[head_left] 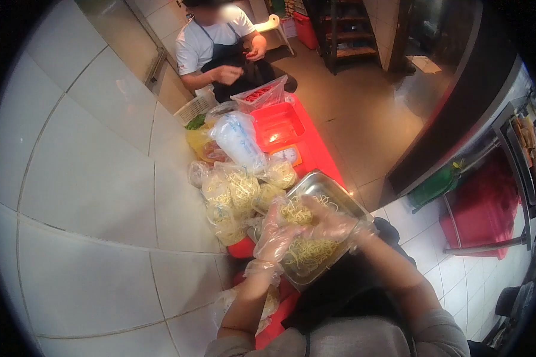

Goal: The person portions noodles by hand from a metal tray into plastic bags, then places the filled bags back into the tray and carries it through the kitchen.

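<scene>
Clear plastic gloves cover both of my hands. Between my left hand (276, 235) and my right hand (332, 224) is a clump of pale yellow noodles (296, 212), cupped from both sides. Beneath them lies a rectangular metal tray (356, 205), tilted in view, with more loose noodles (313, 252) in it. Just left of the tray, several clear bags of noodles (243, 189) are piled up. My fingers and the gloves' glare hide part of the clump.
Beyond the tray, a red table (317, 156) holds a small scale (288, 156), a red basin (278, 109) and a white plastic bag (238, 140). A person (211, 50) sits at its far end, handling something small. A tiled wall (95, 268) stands close on the left.
</scene>
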